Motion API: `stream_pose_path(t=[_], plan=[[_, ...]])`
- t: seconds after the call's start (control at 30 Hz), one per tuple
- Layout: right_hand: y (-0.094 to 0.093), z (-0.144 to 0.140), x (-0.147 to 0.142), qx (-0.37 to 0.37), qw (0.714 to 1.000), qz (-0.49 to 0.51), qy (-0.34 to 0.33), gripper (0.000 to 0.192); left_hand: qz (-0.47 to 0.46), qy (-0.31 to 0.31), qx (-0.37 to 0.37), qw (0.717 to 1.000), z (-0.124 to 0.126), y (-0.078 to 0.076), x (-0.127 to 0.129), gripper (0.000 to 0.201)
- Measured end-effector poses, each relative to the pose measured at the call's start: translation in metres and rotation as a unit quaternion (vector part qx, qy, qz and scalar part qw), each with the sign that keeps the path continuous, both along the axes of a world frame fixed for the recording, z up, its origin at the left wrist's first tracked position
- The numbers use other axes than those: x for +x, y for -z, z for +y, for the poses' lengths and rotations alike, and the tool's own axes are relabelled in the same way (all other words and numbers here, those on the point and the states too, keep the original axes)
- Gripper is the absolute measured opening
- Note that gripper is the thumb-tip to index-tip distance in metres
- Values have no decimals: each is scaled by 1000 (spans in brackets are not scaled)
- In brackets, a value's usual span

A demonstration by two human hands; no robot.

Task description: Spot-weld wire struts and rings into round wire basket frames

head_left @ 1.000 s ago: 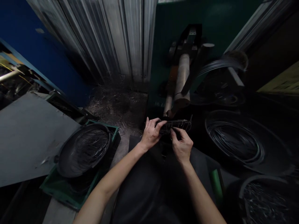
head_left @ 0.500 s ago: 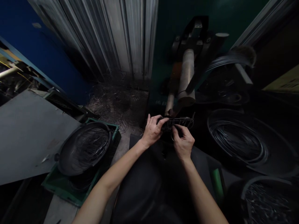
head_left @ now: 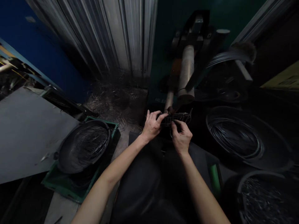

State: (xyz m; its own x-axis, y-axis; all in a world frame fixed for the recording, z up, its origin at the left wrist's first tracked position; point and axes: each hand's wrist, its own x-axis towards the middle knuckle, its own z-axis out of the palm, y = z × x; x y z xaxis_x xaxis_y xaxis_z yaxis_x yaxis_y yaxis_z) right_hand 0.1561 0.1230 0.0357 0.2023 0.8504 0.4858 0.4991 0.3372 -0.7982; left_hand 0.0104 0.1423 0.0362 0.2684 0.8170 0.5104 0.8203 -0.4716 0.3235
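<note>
A small wire frame (head_left: 183,117), made of thin dark metal rods, sits between my hands under the lower end of a machine's rod-shaped arm (head_left: 170,99). My left hand (head_left: 151,125) is closed on the frame's left part, thumb and forefinger toward its upper edge. My right hand (head_left: 181,136) pinches at the frame's near side, fingertips pressed together; a thin curved wire shows by them, but I cannot tell if it is part of the frame. Above stands a thick metal cylinder (head_left: 187,70) of the same machine.
To the left, a black basin (head_left: 62,155) of wire rings rests on a green crate (head_left: 56,186). At right stand a wide dark basin (head_left: 275,155) with coiled wire rings and a tub (head_left: 240,186) of small metal pieces. Wire scraps (head_left: 114,96) litter the floor by the corrugated wall.
The view has shifted slightly. Both hands and the wire frame stay together under the machine arm, with the frame's right end a little higher and further left in view.
</note>
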Motion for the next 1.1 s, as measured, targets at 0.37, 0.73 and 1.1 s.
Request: stream_pose_path(t=[0.37, 0.73, 1.1], plan=[[5, 0, 1, 25, 996, -82, 0, 34, 12, -8, -15, 1000, 1, -4, 0, 54], [-6, -17, 8, -14, 997, -73, 26, 36, -17, 26, -12, 999, 4, 3, -5, 57], [52, -162, 266, -485, 767, -195, 373, 111, -214, -25, -53, 975, 13, 77, -40, 81]])
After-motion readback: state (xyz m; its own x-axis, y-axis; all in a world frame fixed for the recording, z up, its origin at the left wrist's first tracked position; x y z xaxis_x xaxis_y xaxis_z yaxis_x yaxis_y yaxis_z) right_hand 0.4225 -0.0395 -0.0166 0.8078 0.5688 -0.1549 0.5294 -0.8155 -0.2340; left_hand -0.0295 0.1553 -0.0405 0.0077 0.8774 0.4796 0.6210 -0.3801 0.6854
